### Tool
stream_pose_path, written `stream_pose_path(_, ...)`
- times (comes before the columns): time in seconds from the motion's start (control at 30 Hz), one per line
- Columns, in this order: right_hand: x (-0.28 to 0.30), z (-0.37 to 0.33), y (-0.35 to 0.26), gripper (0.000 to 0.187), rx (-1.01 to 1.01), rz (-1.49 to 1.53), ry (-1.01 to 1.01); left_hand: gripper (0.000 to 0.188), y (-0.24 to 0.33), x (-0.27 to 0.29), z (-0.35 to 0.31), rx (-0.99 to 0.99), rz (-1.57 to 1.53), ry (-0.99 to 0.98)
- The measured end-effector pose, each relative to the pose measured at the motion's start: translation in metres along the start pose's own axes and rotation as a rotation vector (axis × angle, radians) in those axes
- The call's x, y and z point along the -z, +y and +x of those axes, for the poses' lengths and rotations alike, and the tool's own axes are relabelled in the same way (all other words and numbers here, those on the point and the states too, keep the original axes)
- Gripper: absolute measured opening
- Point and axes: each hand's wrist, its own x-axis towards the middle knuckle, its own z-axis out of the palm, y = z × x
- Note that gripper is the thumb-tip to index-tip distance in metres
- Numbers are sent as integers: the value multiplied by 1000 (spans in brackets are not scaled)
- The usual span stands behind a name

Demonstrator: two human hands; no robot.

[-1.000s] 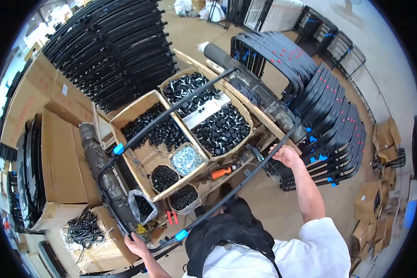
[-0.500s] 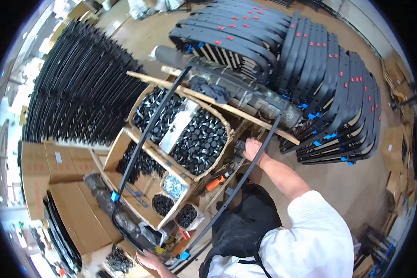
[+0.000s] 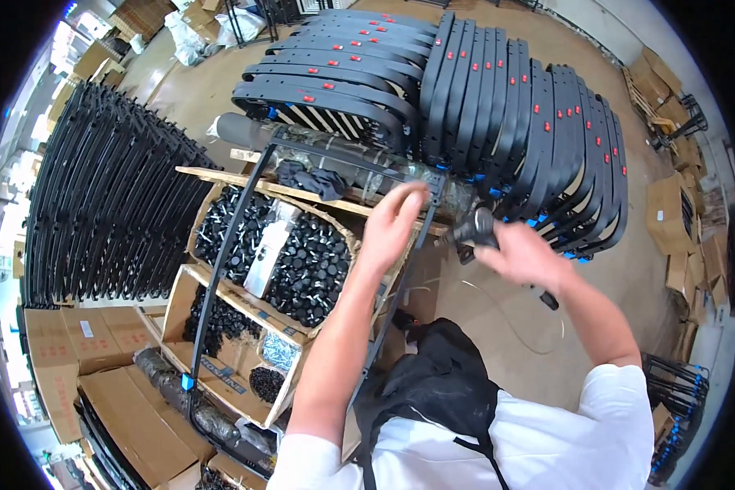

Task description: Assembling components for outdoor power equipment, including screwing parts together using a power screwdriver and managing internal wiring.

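Observation:
A black tubular metal frame (image 3: 235, 214) lies across the wooden parts box, with a blue clip at its lower left corner. My left hand (image 3: 390, 231) is at the frame's upper right corner, fingertips drawn together beside the tube. Anything pinched in them is too small to make out. My right hand (image 3: 521, 255) grips a black power drill (image 3: 480, 229), its front end pointing left toward the frame's right side. Below the frame, the box compartments hold black round-headed bolts (image 3: 310, 265), small silver screws (image 3: 279, 351) and black screws (image 3: 266, 382).
Stacked black curved panels with red tags (image 3: 523, 106) stand beyond the frame. Black racks (image 3: 106, 196) are piled at left, above cardboard boxes (image 3: 139, 408). A dark cloth (image 3: 312, 180) lies by a wooden slat (image 3: 261, 186). A thin cable (image 3: 506, 314) trails on the floor.
My left hand has gone from the frame's lower left end to its upper right corner. My right hand has lifted the drill from beside the box and moved right. The view has shifted.

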Motion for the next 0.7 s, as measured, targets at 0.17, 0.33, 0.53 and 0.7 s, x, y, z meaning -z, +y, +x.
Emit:
stream_pose_path(0.17,54,43,-22,38,-37,-38,98,53,32,-61,69,73,-340,-298)
stream_pose_path(0.33,48,73,-14,35,-52,-100,85,29,8,-68,82,131,-411,-198)
stream_pose_path(0.53,52,79,-17,46,-111,-70,-21,29,-1,-65,88,94,-449,-198)
stream_pose_path(0.7,39,85,-9,54,-116,-129,-25,29,0,-63,79,113,-419,-190)
